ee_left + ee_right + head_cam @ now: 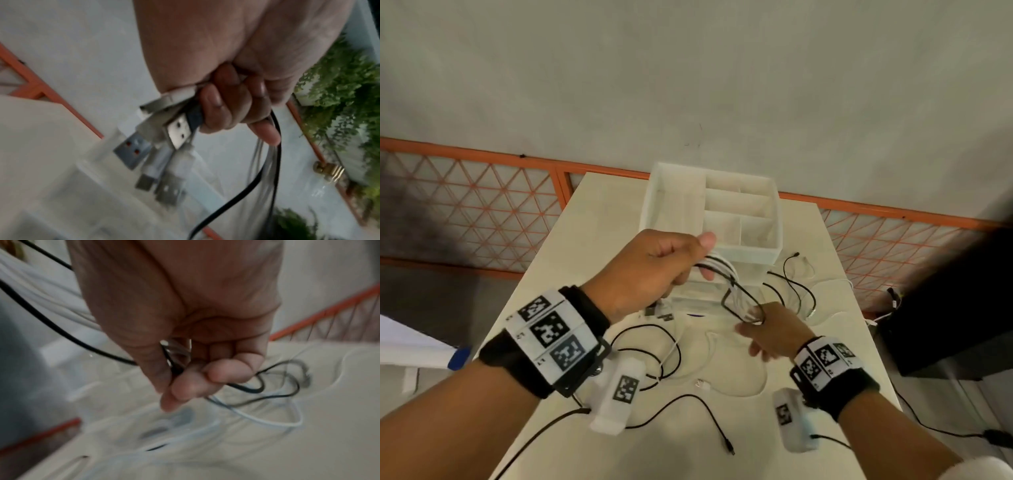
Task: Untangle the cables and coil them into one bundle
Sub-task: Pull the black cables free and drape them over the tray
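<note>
My left hand (pixel 667 263) is raised above the white table (pixel 599 212) and grips a bunch of black and white cables (pixel 722 270) near their plug ends. In the left wrist view several USB plugs (pixel 162 142) stick out of the curled left hand (pixel 232 105), and the cords hang down from it. The cables run down to my right hand (pixel 767 330), lower and to the right, which pinches the same strands. The right wrist view shows the right hand (pixel 185 369) curled round black and white cable strands (pixel 174 353). Loose black and white cables (pixel 664 356) lie spread over the table.
A white divided organiser box (pixel 722 209) stands at the table's far edge, just behind my left hand. An orange lattice railing (pixel 482 205) runs behind the table. A dark box (pixel 945 308) sits off the right edge. A black cable end (pixel 727 445) lies near the front.
</note>
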`<state>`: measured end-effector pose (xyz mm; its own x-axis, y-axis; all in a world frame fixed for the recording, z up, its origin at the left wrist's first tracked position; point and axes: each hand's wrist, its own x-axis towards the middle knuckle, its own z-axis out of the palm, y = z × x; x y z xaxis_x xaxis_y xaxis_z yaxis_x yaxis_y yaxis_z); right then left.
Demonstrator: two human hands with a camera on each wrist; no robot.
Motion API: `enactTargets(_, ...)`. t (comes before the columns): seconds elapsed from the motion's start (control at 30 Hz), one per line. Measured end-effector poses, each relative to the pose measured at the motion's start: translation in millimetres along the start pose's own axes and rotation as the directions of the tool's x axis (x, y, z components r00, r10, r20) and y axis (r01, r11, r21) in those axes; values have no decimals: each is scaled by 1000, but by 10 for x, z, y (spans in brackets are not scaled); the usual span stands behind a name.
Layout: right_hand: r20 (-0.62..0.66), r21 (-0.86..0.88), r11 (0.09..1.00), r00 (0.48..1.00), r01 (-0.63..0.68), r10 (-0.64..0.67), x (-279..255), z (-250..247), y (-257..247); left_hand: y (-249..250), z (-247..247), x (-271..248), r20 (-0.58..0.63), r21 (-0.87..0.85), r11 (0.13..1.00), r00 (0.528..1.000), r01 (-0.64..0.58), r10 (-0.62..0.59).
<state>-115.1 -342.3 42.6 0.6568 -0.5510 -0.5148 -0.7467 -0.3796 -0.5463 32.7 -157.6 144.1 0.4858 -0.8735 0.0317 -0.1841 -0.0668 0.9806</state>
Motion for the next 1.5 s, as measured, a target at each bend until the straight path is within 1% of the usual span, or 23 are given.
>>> enactTargets(0.03, -67, -38, 998, 996, -54, 52, 68, -79, 123, -9, -72, -24, 19, 14, 998, 998, 56, -56)
enactTargets(0.07, -212, -80, 994, 975, -77, 58, 127, -171, 235, -69, -146, -44, 45, 92, 989, 992, 112, -117)
enactTargets(0.1, -408, -98, 992, 913, -82, 35, 140, -269, 311, -152, -196, -57, 77, 228, 961, 981, 159, -181)
enactTargets(0.13, -572, -62, 997, 820, -43, 0, 135, -355, 358, -266, -225, -60, 114, 391, 901, 962, 186, -248)
enactTargets(0.17, -653, 9, 999, 757, 39, -23, 102, -408, 362, -389, -222, -61, 145, 537, 820, 937, 196, -319)
enactTargets(0.2, -646, 58, 993, 762, 101, -40, 81, -421, 369, -516, -196, -64, 152, 645, 739, 914, 196, -375)
enactTargets(0.27, -509, 26, 994, 857, 111, -82, 62, -298, 382, -757, -113, -85, 94, 709, 662, 899, 241, -428)
enactTargets(0.3, -472, -10, 994, 876, 107, -99, 66, -176, 432, -849, -66, -101, 45, 695, 661, 900, 284, -434)
enactTargets(0.4, -486, -36, 983, 856, 180, -174, 21, 266, 570, -998, 45, -135, -77, 632, 680, 904, 371, -421)
enactTargets(0.43, -446, -77, 979, 871, 190, -204, -6, 415, 606, -1023, 65, -137, -98, 603, 695, 901, 392, -422)
enactTargets(0.5, -247, -258, 953, 942, 161, -226, -48, 671, 688, -1050, 91, -152, -129, 490, 758, 896, 431, -426)
enactTargets(0.57, -60, -419, 896, 980, 150, -192, -59, 850, 776, -1023, 99, -167, -133, 358, 819, 893, 448, -430)
enactTargets(0.7, -41, -616, 777, 980, 127, -193, -89, 968, 806, -932, 116, -176, -93, -38, 869, 864, 493, -494)
enactTargets(0.8, -12, -586, 794, 978, 160, -206, -161, 907, 701, -852, 102, -201, -38, -177, 869, 879, 462, -475)
enactTargets(0.87, -38, -403, 888, 965, 221, -258, -228, 726, 551, -810, 67, -217, -38, -183, 881, 893, 436, -449)
enactTargets(0.93, -124, -230, 919, 927, 321, -355, -319, 489, 351, -752, 36, -219, -46, -195, 893, 905, 406, -422)
enactTargets(1.03, -97, -146, 844, 841, 517, -532, -536, 214, -112, -646, 50, -204, -14, -251, 900, 928, 357, -372)
enactTargets(1.13, -99, -152, 768, 764, 622, -638, -646, 162, -505, -545, 161, -193, 76, -242, 907, 939, 345, -336)
enactTargets(1.27, -275, -169, 739, 688, 653, -671, -568, 195, -697, -513, 264, -174, 15, 139, 960, 969, 242, -246)
enactTargets(1.3, -311, -161, 754, 693, 636, -651, -540, 163, -677, -514, 234, -164, -19, 193, 955, 974, 226, -227)
enactTargets(1.37, -358, -158, 823, 745, 546, -563, -464, 54, -550, -501, 100, -147, -80, 185, 954, 971, 236, -225)
enactTargets(1.43, -402, -202, 917, 825, 344, -398, -290, -36, -236, -431, -82, -135, -140, 48, 968, 961, 246, -238)
enactTargets(1.5, -337, -221, 973, 930, 72, -146, -128, -63, 116, -342, -247, -138, -174, -42, 976, 960, 215, -219)
